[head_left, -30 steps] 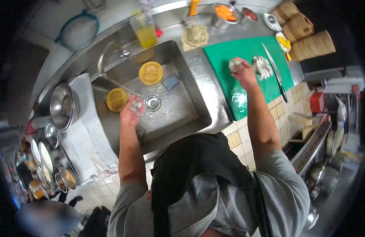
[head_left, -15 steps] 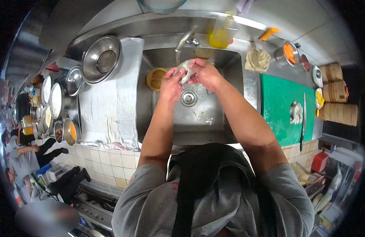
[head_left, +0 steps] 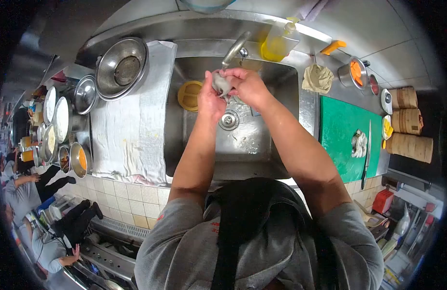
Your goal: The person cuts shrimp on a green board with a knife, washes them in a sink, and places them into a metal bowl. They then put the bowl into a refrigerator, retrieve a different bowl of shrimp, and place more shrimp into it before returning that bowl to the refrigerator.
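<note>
Beneath the faucet point(head_left: 236, 49), a soft, whitish-grey, squid-like piece point(head_left: 220, 84) is between my two hands over the steel sink point(head_left: 182, 162). My left hand point(head_left: 211, 100) cups it from the left, its fingers pointing up. From the other side my right hand point(head_left: 248, 88) grips it, with the fingertips partly hidden. A dark spot shows on its lower end. Under the hands lies the round drain point(head_left: 228, 120). A yellow round dish-like thing point(head_left: 190, 95) rests in the sink, left of my left hand.
On the right, a green cutting board point(head_left: 337, 130) bears a whitish lump point(head_left: 359, 144) and a knife point(head_left: 366, 154). Steel bowls point(head_left: 107, 79) and a white cloth point(head_left: 129, 130) lie left. A soap bottle point(head_left: 280, 42) stands behind the sink. People work at the far left.
The squid-like piece has turned and looks more bunched up, its rounded side now showing. My left hand has opened flatter around it. The whole view has shifted slightly.
</note>
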Demonstrator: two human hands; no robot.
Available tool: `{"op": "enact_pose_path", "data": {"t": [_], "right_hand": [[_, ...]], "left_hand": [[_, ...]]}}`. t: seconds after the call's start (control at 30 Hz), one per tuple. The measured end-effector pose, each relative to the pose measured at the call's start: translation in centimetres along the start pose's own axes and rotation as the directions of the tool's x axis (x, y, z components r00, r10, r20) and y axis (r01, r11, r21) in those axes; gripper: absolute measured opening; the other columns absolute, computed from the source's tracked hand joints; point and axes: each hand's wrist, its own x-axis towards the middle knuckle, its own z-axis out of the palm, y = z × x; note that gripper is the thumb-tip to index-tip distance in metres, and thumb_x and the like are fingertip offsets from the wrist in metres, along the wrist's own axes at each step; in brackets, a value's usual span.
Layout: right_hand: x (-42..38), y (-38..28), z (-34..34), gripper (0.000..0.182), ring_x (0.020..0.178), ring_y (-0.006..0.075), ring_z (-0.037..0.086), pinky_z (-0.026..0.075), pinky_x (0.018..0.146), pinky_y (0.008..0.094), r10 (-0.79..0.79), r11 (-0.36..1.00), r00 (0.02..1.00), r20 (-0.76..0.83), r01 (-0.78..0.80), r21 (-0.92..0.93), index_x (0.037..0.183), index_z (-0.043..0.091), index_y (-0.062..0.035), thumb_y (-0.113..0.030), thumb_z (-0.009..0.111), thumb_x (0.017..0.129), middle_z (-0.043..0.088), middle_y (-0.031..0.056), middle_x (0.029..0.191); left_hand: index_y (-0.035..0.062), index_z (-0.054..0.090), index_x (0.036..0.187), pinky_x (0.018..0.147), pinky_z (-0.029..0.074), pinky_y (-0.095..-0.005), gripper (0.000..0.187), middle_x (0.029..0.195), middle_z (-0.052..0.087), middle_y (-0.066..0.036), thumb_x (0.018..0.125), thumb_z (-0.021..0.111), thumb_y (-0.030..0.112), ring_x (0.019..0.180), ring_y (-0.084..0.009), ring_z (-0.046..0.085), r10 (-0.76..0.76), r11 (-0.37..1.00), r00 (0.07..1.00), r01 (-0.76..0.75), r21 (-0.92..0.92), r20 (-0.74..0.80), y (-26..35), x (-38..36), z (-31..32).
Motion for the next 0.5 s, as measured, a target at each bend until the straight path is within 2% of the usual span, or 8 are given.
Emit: {"op": "enact_pose_path", "data": {"t": [0.07,0.17,0.2,0.23,0.27,0.33,0.4,0.5], "right_hand": [[-1.7,-1.6,-0.4,0.026,0.100,0.0121,0.064,0.052,0.083,0.0285,0.037,0.998,0.998,0.048,-0.039,0.048,0.121,0.065,-0.0036,-0.014,0.056,0.100,0.068,0.0032,0.111],[-3.9,-0.3,-2.9,0.025,0.101,0.0114,0.063,0.052,0.085,0.0282,0.003,0.999,1.000,0.000,-0.003,0.032,0.120,0.065,-0.0037,-0.014,0.058,0.098,0.068,0.0023,0.110],[-4.4,1.7,-4.4,0.024,0.101,0.0112,0.062,0.051,0.085,0.0290,-0.006,1.000,1.000,-0.019,0.006,0.023,0.119,0.065,-0.0041,-0.012,0.060,0.097,0.068,0.0019,0.110],[-5.4,2.5,-5.7,0.024,0.101,0.0112,0.062,0.051,0.085,0.0290,-0.005,1.000,0.998,-0.064,0.007,0.021,0.119,0.065,-0.0041,-0.012,0.060,0.097,0.068,0.0019,0.110],[-7.0,3.1,-7.1,0.024,0.100,0.0114,0.062,0.051,0.085,0.0293,0.043,0.999,0.994,-0.103,-0.044,0.001,0.118,0.065,-0.0037,-0.012,0.059,0.097,0.068,0.0020,0.109],[-10.7,4.5,-10.1,0.024,0.098,0.0123,0.062,0.051,0.085,0.0303,0.095,0.995,0.974,-0.207,-0.091,0.029,0.118,0.064,-0.0024,-0.010,0.058,0.097,0.068,0.0029,0.108],[-14.6,5.4,-13.3,0.024,0.097,0.0129,0.063,0.051,0.085,0.0304,0.130,0.990,0.940,-0.317,-0.104,0.098,0.119,0.064,-0.0021,-0.009,0.058,0.097,0.068,0.0037,0.108],[-19.6,8.2,-18.5,0.023,0.088,0.0133,0.064,0.053,0.076,0.0299,0.138,0.983,0.850,-0.508,-0.053,0.178,0.116,0.065,-0.0023,-0.009,0.061,0.094,0.069,0.0036,0.102]], "left_hand": [[0.0130,0.060,0.115,0.077,0.048,-0.0351,0.031,0.099,0.065,-0.003,0.097,0.060,0.038,0.087,-0.0199,0.062,-0.045,0.999,0.997,0.045,-0.002,-0.061,-0.3,1.1,-0.5],[0.0154,0.060,0.115,0.075,0.049,-0.0388,0.031,0.092,0.063,-0.002,0.092,0.066,0.035,0.078,-0.0178,0.060,-0.057,0.983,0.991,0.077,0.167,-0.123,-0.3,2.2,-0.7],[0.0160,0.061,0.116,0.074,0.050,-0.0408,0.033,0.089,0.062,-0.002,0.087,0.070,0.028,0.073,-0.0162,0.058,-0.073,0.987,0.991,0.088,0.135,-0.112,-0.5,3.0,-1.6],[0.0149,0.061,0.117,0.075,0.051,-0.0408,0.035,0.089,0.062,-0.002,0.084,0.070,0.024,0.073,-0.0158,0.058,-0.091,0.991,0.996,0.089,0.096,0.016,-0.3,2.9,-1.8],[0.0152,0.062,0.113,0.062,0.051,-0.0364,0.030,0.086,0.062,-0.002,0.087,0.073,0.027,0.069,-0.0153,0.060,-0.140,0.990,0.985,0.137,0.041,0.102,-0.4,3.8,-2.5],[0.0174,0.063,0.117,0.060,0.051,-0.0323,0.031,0.089,0.063,-0.002,0.089,0.071,0.027,0.069,-0.0155,0.059,-0.176,0.963,0.982,0.185,0.194,-0.066,0.1,4.0,-0.6],[0.0198,0.063,0.119,0.060,0.050,-0.0304,0.033,0.104,0.062,-0.002,0.091,0.069,0.037,0.082,-0.0186,0.060,-0.170,0.938,0.979,0.195,0.286,-0.110,0.2,4.7,-0.5],[0.0196,0.061,0.120,0.055,0.046,-0.0282,0.036,0.107,0.062,-0.002,0.091,0.068,0.039,0.080,-0.0178,0.058,-0.192,0.928,0.980,0.199,0.316,-0.053,0.3,5.6,-1.2]]}}
